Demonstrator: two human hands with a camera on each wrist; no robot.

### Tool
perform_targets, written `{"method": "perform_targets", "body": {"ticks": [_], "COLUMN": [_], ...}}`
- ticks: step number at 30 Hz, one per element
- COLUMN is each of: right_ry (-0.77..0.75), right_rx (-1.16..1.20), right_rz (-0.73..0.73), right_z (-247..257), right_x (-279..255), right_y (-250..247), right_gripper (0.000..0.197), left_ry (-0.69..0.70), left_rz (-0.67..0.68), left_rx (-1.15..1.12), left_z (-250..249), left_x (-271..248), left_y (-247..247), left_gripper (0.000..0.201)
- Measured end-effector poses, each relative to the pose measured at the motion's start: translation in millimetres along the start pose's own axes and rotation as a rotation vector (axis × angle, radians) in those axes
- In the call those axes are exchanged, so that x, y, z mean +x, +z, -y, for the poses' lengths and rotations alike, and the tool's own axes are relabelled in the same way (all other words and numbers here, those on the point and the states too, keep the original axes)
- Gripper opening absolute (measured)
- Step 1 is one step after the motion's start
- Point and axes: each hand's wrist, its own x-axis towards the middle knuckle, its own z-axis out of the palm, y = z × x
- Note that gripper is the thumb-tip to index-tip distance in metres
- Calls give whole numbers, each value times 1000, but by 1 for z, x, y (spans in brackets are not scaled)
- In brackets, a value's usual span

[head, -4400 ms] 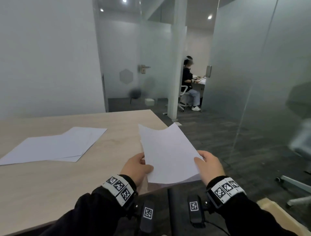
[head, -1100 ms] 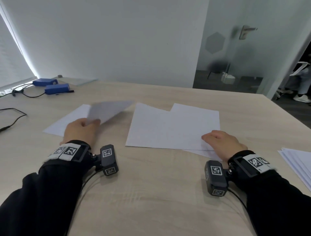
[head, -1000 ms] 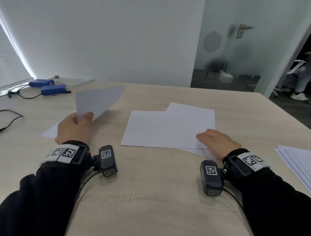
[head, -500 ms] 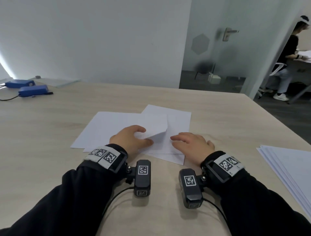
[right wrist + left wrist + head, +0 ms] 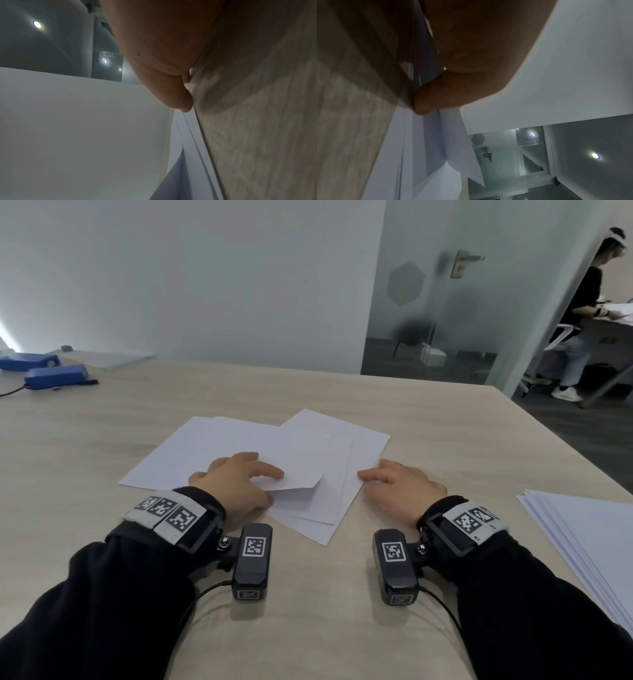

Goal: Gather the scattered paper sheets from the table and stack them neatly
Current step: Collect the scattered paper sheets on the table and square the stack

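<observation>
Two blue boxes (image 5: 54, 374) at the far left, a seated person (image 5: 579, 316) (beyond glass)

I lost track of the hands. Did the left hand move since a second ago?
Yes. The left hand moved right: it was lifting a sheet left of the overlapping paper sheets, and now it rests on them, pinching a sheet's raised corner.

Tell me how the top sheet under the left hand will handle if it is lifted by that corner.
Probably floppy: the top sheet already bends up at the corner pinched by the left hand. Likely very light, being one thin sheet. It may slide on the loose sheets beneath, which already lie askew.
</observation>
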Motion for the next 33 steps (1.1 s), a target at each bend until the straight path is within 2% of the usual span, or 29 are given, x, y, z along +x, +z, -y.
{"method": "perform_targets", "body": {"ticks": [3, 6, 8, 10, 14, 16, 19, 22, 24, 26, 28, 30, 33], "right_ry": [-30, -42, -60, -69, -69, -72, -80, -85, -77, -50, -22, -16, -51], "right_rx": [10, 6, -14, -18, 1, 9, 31, 65, 87, 134, 170, 202, 190], "right_rz": [0, 12, 34, 47, 51, 51, 57, 45, 27, 7, -14, -35, -19], "right_z": [0, 1, 3, 5, 7, 8, 10, 8, 6, 2, -2, -5, -8], "right_x": [-1, -2, -3, -3, -4, -6, -8, -9, -6, -3, 1, 3, 8], "right_y": [2, 4, 4, 5, 3, 2, 0, -2, -2, 0, 2, 3, 3], "right_gripper": [36, 37, 36, 34, 32, 32, 28, 26, 24, 18, 12, 20, 61], "left_ry": [3, -27, -75, -149, -248, -222, -136, -85, -64, -28, -22, -77, -251], "left_rz": [-8, -62, -150, -214, -132, -97, -71, 30, 105, 125, 101, -14, -163], "left_rx": [-3, -120, -184, -108, 80, 131, 171, 83, -34, -106, -128, -75, 50], "left_z": [0, -1, -2, 0, 8, 10, 9, 10, 11, 15, 18, 21, 26], "left_x": [-1, 0, 4, 8, 11, 10, 11, 10, 11, 14, 16, 16, 16], "left_y": [-1, -4, -5, -6, -9, -10, -9, -11, -11, -8, -8, -10, -15], "left_gripper": [65, 70, 56, 44, 54, 60, 55, 52, 59, 67, 65, 64, 82]}}
